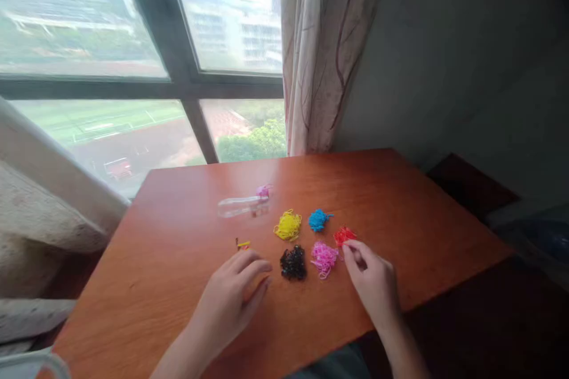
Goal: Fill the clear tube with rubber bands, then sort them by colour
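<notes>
Piles of small rubber bands, sorted by colour, lie on the wooden table. My right hand [372, 281] has its thumb and forefinger pinched together at the front edge of the red rubber bands [344, 235]; what is between the fingertips is too small to make out. Just left of that hand are the pink rubber bands [324, 259]. My left hand [233, 290] hovers beside the black rubber bands [293, 263], thumb and fingers apart, with nothing visible between them. Behind these piles sit the yellow rubber bands [288, 225] and the blue rubber bands [318, 220].
A few loose bands [243, 244], one yellow, lie beyond my left hand. Farther back rests a clear plastic bag [240, 206] with a pink clump [264, 190] at its end. The table [178, 254] stands against a window and curtain [311, 59].
</notes>
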A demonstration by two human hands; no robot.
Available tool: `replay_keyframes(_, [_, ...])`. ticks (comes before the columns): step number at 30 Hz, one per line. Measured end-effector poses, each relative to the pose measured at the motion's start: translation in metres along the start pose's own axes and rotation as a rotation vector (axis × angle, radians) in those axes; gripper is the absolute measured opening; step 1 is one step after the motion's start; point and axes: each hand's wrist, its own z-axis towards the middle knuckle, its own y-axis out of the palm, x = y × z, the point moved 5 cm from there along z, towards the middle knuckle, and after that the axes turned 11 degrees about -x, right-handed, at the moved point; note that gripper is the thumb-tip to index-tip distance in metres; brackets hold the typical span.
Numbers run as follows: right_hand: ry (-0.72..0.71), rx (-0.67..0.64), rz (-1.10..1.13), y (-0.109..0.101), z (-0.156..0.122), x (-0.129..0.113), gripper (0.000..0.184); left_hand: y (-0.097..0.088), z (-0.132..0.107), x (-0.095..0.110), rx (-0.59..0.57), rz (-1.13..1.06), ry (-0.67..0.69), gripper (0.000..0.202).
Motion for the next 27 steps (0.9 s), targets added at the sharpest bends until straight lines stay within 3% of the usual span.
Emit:
replay_keyframes(6, [0.055, 0.047, -0.107, -0.011, 0.014, 0.034, 0.040, -0.008, -0.026, -0.030, 0.100, -0.013, -0.053, 0.016])
replay_keyframes(13, [0.042, 0.012, -0.055, -0.001, 0.022, 0.034, 0.036, -0.009, -0.045, -0.047, 0.107, 0.000, -0.111, 0.013])
replay_keyframes(17, [0.029, -0.045, -0.044, 0.003, 0.025, 0.033, 0.033, -0.007, -0.046, -0.050, 0.107, -0.028, -0.137, 0.012])
replay_keyframes(27, [0.017, -0.031, -0.071, -0.004, 0.025, 0.027, 0.031, -0.006, -0.043, -0.051, 0.103, -0.078, -0.195, 0.014])
